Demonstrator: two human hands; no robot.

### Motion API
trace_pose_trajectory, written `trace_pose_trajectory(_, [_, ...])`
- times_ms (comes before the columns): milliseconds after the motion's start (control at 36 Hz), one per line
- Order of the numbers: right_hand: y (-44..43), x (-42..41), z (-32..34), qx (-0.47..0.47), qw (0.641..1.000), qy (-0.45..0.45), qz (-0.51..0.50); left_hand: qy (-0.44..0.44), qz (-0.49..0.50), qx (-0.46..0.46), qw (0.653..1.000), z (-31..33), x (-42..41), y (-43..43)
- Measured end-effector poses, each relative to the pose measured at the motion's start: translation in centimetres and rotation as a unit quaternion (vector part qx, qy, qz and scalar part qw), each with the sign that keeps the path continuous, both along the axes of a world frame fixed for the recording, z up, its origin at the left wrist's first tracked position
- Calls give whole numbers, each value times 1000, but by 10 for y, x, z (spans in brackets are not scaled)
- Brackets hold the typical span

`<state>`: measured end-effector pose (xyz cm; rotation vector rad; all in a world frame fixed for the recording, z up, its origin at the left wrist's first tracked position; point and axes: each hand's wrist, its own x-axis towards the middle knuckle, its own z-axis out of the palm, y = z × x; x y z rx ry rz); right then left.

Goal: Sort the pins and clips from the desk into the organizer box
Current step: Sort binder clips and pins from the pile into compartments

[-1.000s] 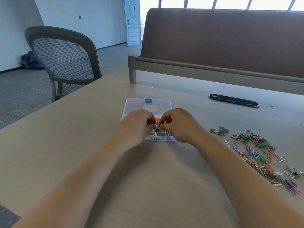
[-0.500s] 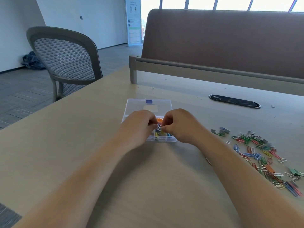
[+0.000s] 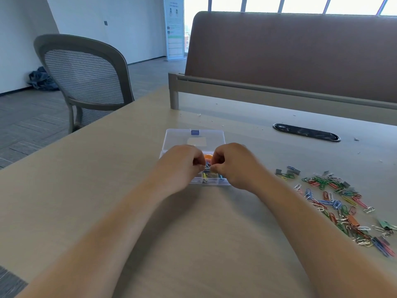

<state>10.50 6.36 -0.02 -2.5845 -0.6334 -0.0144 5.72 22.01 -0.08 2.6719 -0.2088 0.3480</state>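
Observation:
A clear plastic organizer box (image 3: pixel 214 182) lies open on the desk, its lid (image 3: pixel 178 136) folded back with a blue latch. My left hand (image 3: pixel 182 163) and my right hand (image 3: pixel 233 163) hover over the box with fingers curled, and their fingertips meet on a small clip (image 3: pixel 207 167) pinched between them. Under the hands I see coloured bits in the compartments, among them an orange piece (image 3: pixel 207 157). A loose pile of coloured paper clips (image 3: pixel 339 198) spreads over the desk to the right, with small grey binder clips (image 3: pixel 287 171) at its near-left end.
A grey mesh chair (image 3: pixel 86 78) stands at the desk's left corner. A brown divider panel (image 3: pixel 290 57) runs along the back edge, with a black cable slot (image 3: pixel 306 132) before it. Small scraps dot the desk near the divider.
Both hands stay together over the box, still working the small clip between the fingertips. They have shifted only slightly, and the orange piece now shows between them.

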Motion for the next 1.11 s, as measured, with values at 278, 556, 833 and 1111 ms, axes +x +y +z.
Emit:
trace_pose_trajectory(278, [0, -3, -1, -28, 1000, -9, -7, -15, -4, 20, 1000, -3, 1, -2])
trace_pose_trajectory(556, [1, -5, 1, -21, 1000, -15, -16, -17, -8, 39, 999, -5, -1, -5])
trace_pose_trajectory(833, [1, -5, -1, -30, 999, -24, -6, -20, -12, 53, 998, -5, -3, -7])
trace_pose_trajectory(1111, [-6, -7, 12, -10, 999, -21, -22, -25, -6, 26, 999, 0, -8, -13])
